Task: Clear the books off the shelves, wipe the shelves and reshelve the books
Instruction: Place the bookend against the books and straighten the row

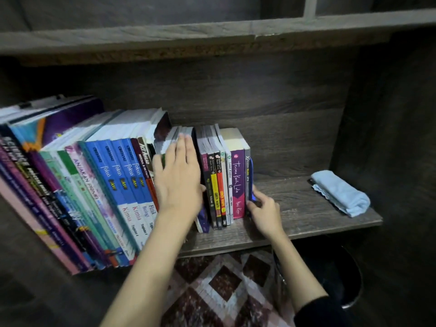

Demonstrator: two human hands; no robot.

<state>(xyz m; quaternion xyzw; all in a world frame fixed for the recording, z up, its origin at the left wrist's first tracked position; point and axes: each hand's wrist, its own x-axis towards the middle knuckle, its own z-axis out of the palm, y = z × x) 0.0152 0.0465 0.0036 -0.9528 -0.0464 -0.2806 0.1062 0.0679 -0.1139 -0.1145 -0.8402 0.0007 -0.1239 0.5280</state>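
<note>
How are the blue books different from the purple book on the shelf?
The blue books are taller; the purple book is shorter. Four blue books look alike, side by side; there is one purple book. The blue books are left of the left hand; the purple book is right of it, near the right hand, which grips the grey book beside it. Both stand spine out on the same shelf.

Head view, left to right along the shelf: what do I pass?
Tall leaning textbooks → blue Fokus books → left hand, fingers straight → slim paperbacks → purple book → right hand pinching a blue object at the row's end → bare shelf → folded blue cloth.
</note>
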